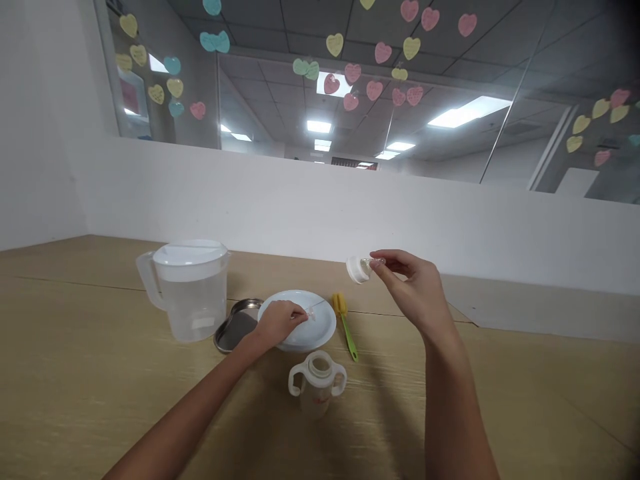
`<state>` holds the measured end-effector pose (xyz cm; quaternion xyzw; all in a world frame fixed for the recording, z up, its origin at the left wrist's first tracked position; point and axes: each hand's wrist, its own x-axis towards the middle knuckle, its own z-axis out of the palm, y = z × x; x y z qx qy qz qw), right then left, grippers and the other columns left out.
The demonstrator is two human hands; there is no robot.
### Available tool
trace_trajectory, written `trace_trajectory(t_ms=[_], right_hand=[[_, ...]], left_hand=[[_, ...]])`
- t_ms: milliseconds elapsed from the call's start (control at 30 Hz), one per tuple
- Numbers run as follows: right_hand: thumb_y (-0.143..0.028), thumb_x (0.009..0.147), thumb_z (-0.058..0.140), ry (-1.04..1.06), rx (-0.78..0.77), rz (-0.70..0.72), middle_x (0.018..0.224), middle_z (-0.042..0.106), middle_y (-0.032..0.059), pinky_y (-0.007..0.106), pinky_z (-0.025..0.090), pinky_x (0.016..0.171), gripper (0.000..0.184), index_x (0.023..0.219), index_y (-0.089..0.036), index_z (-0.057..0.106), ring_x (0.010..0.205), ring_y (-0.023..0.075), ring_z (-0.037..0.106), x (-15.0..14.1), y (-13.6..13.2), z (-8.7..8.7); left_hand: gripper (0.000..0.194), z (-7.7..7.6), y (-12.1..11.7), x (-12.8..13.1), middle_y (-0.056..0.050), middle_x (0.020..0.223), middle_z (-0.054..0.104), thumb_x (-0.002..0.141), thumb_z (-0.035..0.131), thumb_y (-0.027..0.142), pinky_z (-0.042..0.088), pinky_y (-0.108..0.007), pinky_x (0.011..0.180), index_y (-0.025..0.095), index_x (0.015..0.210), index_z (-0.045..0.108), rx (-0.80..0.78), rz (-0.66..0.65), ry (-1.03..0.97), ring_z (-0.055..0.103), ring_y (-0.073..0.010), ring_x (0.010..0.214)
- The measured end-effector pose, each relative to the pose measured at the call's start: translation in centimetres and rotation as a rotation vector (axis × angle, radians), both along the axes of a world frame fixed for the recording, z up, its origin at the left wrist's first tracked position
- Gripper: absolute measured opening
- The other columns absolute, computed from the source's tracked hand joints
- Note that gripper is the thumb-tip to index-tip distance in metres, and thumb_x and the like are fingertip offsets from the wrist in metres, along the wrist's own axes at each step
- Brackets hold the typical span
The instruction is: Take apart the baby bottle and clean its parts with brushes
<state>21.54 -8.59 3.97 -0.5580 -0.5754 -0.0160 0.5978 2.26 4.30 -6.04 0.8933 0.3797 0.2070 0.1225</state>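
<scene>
My right hand (pixel 413 280) is raised above the table, its fingers pinching the clear teat of a baby bottle nipple with a white collar ring (pixel 357 270). Over the white bowl (pixel 325 330) is my left hand (pixel 281 323), fingertips pressed together. Something small and clear (pixel 311 313) shows at those fingertips; I cannot make out what it is. In front of the bowl stands an uncapped baby bottle (pixel 317 390) with two white side handles, upright. A bottle brush (pixel 348 330) with yellow bristles and a green handle lies to the right of the bowl.
A lidded clear plastic pitcher (pixel 193 300) holding water stands at the left. Between it and the bowl lies a kidney-shaped metal tray (pixel 239 327). Behind the wooden table (pixel 525 400) rises a white wall (pixel 280 207) with a window above, dotted with heart-shaped notes.
</scene>
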Motion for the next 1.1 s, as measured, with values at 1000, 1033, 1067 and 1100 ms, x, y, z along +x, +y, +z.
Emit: trace_trajectory(t_ms=[1000, 1033, 1067, 1100], right_hand=[[-0.034, 0.091, 0.032, -0.402, -0.175, 0.301, 0.066, 0.056, 0.0014, 0.024, 0.031, 0.056, 0.03, 0.076, -0.016, 0.051, 0.059, 0.0122, 0.047, -6.4, 4.5, -3.8], [-0.032, 0.091, 0.031, -0.423, -0.188, 0.333, 0.069, 0.058, 0.0025, 0.024, 0.031, 0.058, 0.029, 0.08, -0.016, 0.053, 0.061, 0.0126, 0.048, -6.4, 4.4, -3.7], [-0.03, 0.091, 0.031, -0.44, -0.208, 0.357, 0.071, 0.059, 0.0033, 0.024, 0.032, 0.059, 0.028, 0.084, -0.015, 0.054, 0.063, 0.013, 0.049, -6.5, 4.2, -3.6], [-0.029, 0.092, 0.031, -0.452, -0.231, 0.372, 0.072, 0.06, 0.0038, 0.024, 0.033, 0.059, 0.028, 0.086, -0.015, 0.054, 0.063, 0.0132, 0.05, -6.5, 4.1, -3.6]], left_hand=[[0.039, 6.5, -5.4, -1.8, -0.006, 0.11, 0.063, 0.072, 0.061, 0.026, 0.045, -0.031, 0.086, 0.018, 0.111, 0.059, 0.201, -0.176, -0.429, 0.058, -0.021, 0.1], [0.041, 6.6, -5.1, -2.1, -0.005, 0.112, 0.062, 0.071, 0.063, 0.026, 0.044, -0.031, 0.088, 0.019, 0.112, 0.059, 0.18, -0.214, -0.406, 0.057, -0.021, 0.101], [0.043, 6.7, -4.8, -2.5, -0.005, 0.114, 0.061, 0.07, 0.064, 0.026, 0.043, -0.031, 0.089, 0.02, 0.113, 0.059, 0.158, -0.252, -0.388, 0.057, -0.021, 0.103], [0.044, 6.7, -4.6, -2.9, -0.004, 0.115, 0.061, 0.07, 0.064, 0.025, 0.042, -0.031, 0.09, 0.021, 0.113, 0.058, 0.133, -0.286, -0.375, 0.056, -0.0209, 0.104]])
